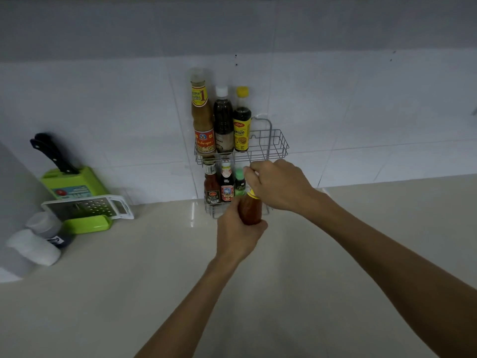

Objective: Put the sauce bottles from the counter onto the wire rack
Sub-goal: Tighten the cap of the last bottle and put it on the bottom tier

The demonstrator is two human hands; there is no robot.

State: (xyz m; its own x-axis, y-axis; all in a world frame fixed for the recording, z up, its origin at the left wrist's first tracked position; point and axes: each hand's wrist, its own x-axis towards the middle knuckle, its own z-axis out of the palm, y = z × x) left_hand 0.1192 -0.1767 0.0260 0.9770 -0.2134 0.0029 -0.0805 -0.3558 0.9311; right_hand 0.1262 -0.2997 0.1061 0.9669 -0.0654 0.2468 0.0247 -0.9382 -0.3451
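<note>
Head view: left hand (238,236) clamped on red sauce bottle (251,210); right hand (278,186) pinching green-capped bottle (240,183) in wire rack (280,146).

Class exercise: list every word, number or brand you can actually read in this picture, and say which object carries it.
"1": neck label of the tallest bottle on the wire rack.
Thai script on the yellow-capped bottle: too blurred to quote.
Lower-shelf bottle labels: too small.
Knife block label: blurred.
</note>
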